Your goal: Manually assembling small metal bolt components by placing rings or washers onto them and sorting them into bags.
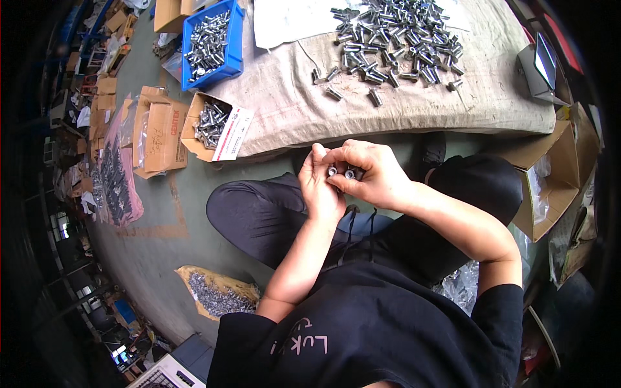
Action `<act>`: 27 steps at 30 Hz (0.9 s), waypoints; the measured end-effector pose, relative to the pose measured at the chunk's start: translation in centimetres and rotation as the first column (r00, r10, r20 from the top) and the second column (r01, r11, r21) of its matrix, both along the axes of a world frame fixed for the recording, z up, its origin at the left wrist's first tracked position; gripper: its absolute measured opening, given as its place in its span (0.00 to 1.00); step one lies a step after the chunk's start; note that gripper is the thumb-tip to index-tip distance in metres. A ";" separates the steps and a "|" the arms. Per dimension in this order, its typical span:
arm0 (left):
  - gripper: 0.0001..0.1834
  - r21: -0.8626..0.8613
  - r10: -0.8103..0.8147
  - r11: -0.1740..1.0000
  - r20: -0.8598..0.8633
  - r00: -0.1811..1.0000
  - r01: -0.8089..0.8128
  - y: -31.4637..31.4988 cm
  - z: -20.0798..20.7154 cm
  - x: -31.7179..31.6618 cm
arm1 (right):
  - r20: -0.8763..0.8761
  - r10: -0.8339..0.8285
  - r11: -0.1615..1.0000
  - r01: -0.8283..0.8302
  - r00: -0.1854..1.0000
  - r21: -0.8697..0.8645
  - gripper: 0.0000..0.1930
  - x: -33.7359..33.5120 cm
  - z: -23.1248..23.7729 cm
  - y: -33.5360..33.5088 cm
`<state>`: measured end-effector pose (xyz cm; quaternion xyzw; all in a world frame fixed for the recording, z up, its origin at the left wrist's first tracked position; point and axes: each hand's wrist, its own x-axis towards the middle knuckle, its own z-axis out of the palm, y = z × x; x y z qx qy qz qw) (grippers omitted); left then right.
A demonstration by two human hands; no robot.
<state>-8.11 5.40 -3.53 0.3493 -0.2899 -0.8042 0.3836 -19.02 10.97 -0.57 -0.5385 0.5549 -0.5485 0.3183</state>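
Dusty grey-green concrete floor, cluttered workshop all round. Coarse beige cloth spread out, shiny steel bolts heaped on top. Blue plastic bin and torn cardboard box, both full of bolts. Left hand and right hand pinching two small round metal pieces above lap.

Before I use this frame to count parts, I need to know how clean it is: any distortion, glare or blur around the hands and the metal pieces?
Head view: strong fisheye, so the cloth's edge bows and the rim goes black; light is soft and even, with small glints on the pile of metal parts; left hand and right hand are fairly sharp, but the small parts between them are too tiny to resolve.
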 end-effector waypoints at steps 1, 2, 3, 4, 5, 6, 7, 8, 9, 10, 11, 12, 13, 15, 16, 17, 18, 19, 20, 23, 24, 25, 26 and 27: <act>0.14 -0.001 0.000 1.000 0.000 1.000 0.000 0.0 -0.1 0.1 | 0.003 -0.013 1.000 0.013 1.000 -0.027 0.12 0.0 -0.1 -0.1; 0.14 -0.026 -0.017 1.000 0.009 1.000 0.017 -0.1 -0.4 0.3 | 0.004 -0.013 1.000 0.014 1.000 -0.028 0.12 -0.1 -0.1 -0.1; 0.15 -0.050 -0.035 0.998 0.018 0.999 0.036 -0.2 0.0 0.1 | -0.048 -0.011 0.999 0.009 0.999 -0.034 0.11 -0.2 -0.1 0.0; 0.15 -0.049 -0.037 0.998 0.018 0.999 0.038 -0.1 0.4 0.0 | -0.101 -0.008 0.999 0.004 0.995 -0.040 0.09 -0.3 -0.1 0.0; 0.17 0.008 -0.039 0.999 0.093 0.995 0.038 0.1 1.0 -0.1 | 0.142 -0.014 0.998 0.004 0.990 0.070 0.08 -0.4 -0.2 0.1; 0.18 0.061 -0.041 0.998 0.169 0.985 0.031 0.1 1.9 -0.3 | 0.375 -0.040 0.985 -0.026 0.926 0.171 0.07 -0.3 -0.1 0.0; 0.22 0.157 -0.085 0.986 0.167 0.982 0.059 -0.2 2.4 -0.3 | 0.686 -0.098 0.950 -0.137 0.721 0.279 0.06 -0.8 0.4 -0.2; 0.18 0.221 -0.153 0.964 -0.002 0.988 0.150 -0.8 1.8 0.4 | 0.773 -0.134 0.947 -0.149 0.620 0.283 0.05 -1.5 0.6 -0.3; 0.15 0.280 -0.190 0.941 -0.025 0.981 0.189 -1.2 1.9 0.6 | 0.851 -0.126 0.949 -0.187 0.510 0.252 0.06 -2.2 0.3 -0.3; 0.12 0.336 -0.224 0.914 -0.050 0.973 0.228 -1.5 2.0 0.7 | 0.914 -0.117 0.951 -0.221 0.390 0.216 0.06 -2.9 -0.1 -0.2; 0.12 0.289 -0.221 0.925 -0.124 0.967 0.248 -1.8 1.1 1.3 | 0.951 -0.057 0.961 -0.242 0.305 0.135 0.09 -3.2 -0.7 -0.2; 0.12 0.288 -0.219 0.925 -0.124 0.968 0.246 -1.8 1.3 1.3 | 0.983 -0.051 0.970 -0.227 0.177 0.091 0.07 -3.2 -0.5 -0.4; 0.11 0.272 -0.191 0.939 -0.090 0.977 0.209 -1.8 1.5 1.2 | 0.989 -0.060 0.962 -0.258 0.137 0.094 0.08 -3.2 -0.2 -0.5; 0.12 0.222 -0.175 0.954 -0.135 0.975 0.202 -2.0 1.6 1.4 | 0.993 -0.070 0.952 -0.289 0.098 0.095 0.08 -3.2 -0.1 -0.5; 0.12 0.221 -0.175 0.954 -0.136 0.975 0.202 -2.0 1.5 1.4 | 0.988 -0.058 0.937 -0.335 0.140 0.103 0.08 -3.2 -0.4 -0.6; 0.12 0.212 -0.116 0.966 -0.144 0.983 0.145 -1.9 1.5 1.3 | 0.982 -0.044 0.918 -0.380 0.182 0.112 0.09 -3.2 -0.7 -0.6; 0.12 0.202 -0.055 0.976 -0.152 0.987 0.086 -1.9 1.6 1.3 | 0.982 -0.043 0.918 -0.381 0.182 0.110 0.09 -3.1 -1.0 -0.6; 0.12 0.199 -0.020 0.978 -0.173 0.985 0.055 -1.9 1.5 1.3 | 0.974 -0.088 0.909 -0.383 0.207 0.163 0.09 -3.2 -1.3 -0.6; 0.12 0.198 -0.019 0.979 -0.173 0.985 0.054 -1.9 1.4 1.3 | 0.963 -0.132 0.898 -0.383 0.233 0.216 0.09 -3.2 -1.4 -0.7; 0.12 0.061 0.038 0.998 -0.204 0.978 -0.026 -1.9 1.3 1.0 | 0.905 -0.230 0.850 -0.378 0.359 0.366 0.08 -2.5 -1.5 -0.6; 0.12 0.062 0.038 0.998 -0.204 0.978 -0.026 -1.7 1.4 0.8 | 0.861 -0.265 0.814 -0.379 0.433 0.441 0.08 -2.1 -1.6 -0.6; 0.13 -0.027 0.036 0.999 -0.149 0.988 -0.041 -1.4 1.6 0.5 | 0.853 -0.272 0.806 -0.379 0.445 0.455 0.08 -1.6 -1.4 -0.6; 0.13 -0.116 0.038 0.992 -0.093 0.995 -0.049 -1.1 1.7 0.1 | 0.854 -0.283 0.802 -0.380 0.437 0.460 0.08 -1.2 -1.4 -0.7; 0.14 -0.163 0.036 0.986 -0.032 0.999 -0.040 -0.7 1.9 -0.1 | 0.849 -0.270 0.804 -0.380 0.453 0.458 0.08 -1.1 -1.3 -0.8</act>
